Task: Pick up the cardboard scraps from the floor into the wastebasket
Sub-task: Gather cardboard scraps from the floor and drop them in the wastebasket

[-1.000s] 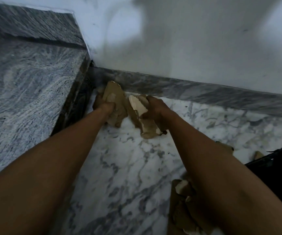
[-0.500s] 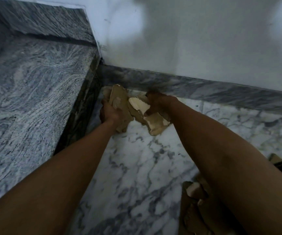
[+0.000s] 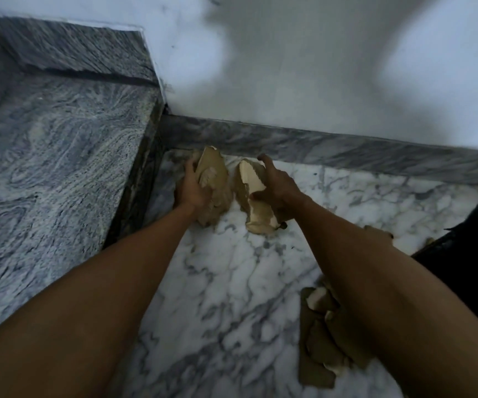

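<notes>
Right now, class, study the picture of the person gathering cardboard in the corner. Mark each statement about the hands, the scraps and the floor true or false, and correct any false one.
1. Each hand grips its own bunch of cardboard scraps. True: the left hand holds the left bunch and the right hand holds the right bunch.
2. The floor is dark wood. False: the floor is white marble with grey veins.
3. More scraps lie under the right forearm. True: a loose pile sits there.
4. The hands are working in the middle of the room. False: they are in the corner by the grey skirting and the stone step.
</notes>
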